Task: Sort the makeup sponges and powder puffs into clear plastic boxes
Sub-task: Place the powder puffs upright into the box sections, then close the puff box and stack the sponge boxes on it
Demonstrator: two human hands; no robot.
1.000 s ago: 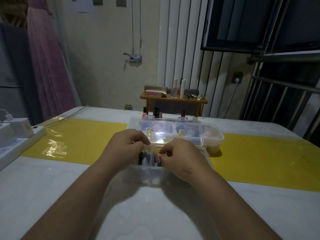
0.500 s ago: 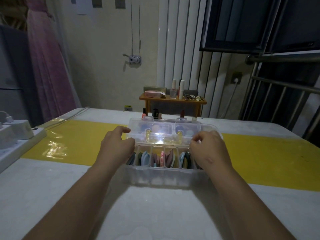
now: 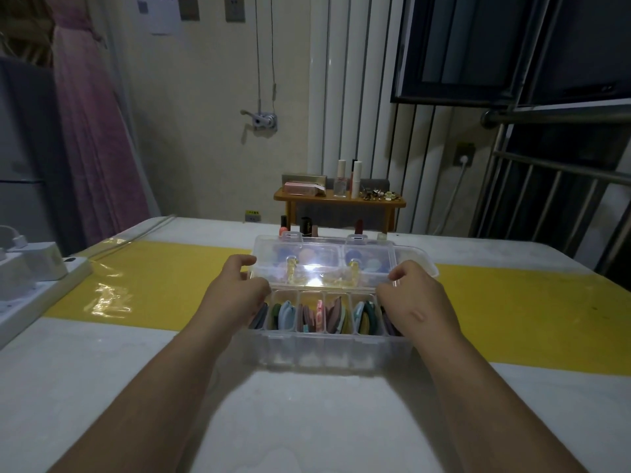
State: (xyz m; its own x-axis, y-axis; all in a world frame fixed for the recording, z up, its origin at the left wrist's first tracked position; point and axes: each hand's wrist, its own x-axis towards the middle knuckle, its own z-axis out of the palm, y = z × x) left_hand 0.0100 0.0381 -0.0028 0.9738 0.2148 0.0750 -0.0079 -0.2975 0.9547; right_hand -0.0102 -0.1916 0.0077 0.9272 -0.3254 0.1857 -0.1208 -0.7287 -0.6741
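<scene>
The clear plastic box (image 3: 324, 351) was set square before the person on the white table (image 3: 307, 421), lying across the near edge of the yellow strip (image 3: 153, 288), so that both forearms could be brought to it evenly. Its hinged lid (image 3: 324, 264) was stood open and tilted back, and it was gripped at both short ends: the left hand (image 3: 235, 291) was curled about the left edge and the right hand (image 3: 415, 297) was pinched on the right edge, neither being spread flat. Such a two-ended hold was judged to be meant for swinging the lid evenly on its hinge, without twist. The step in hand was taken to be the closing of a box already filled, though a wider opening could not be ruled out. The powder puffs (image 3: 286, 315) were seen stood on edge, packed into a row of narrow compartments. Upright stacking was presumably chosen so that more could be fitted and the lid cleared. Whether any puff stood proud of the rim could not be told. Behind the lid a second clear container (image 3: 428, 268) was partly seen, and blurred round shapes were shown through the plastic. Small bottles (image 3: 295, 228) were ranged beyond, well apart from the hands
</scene>
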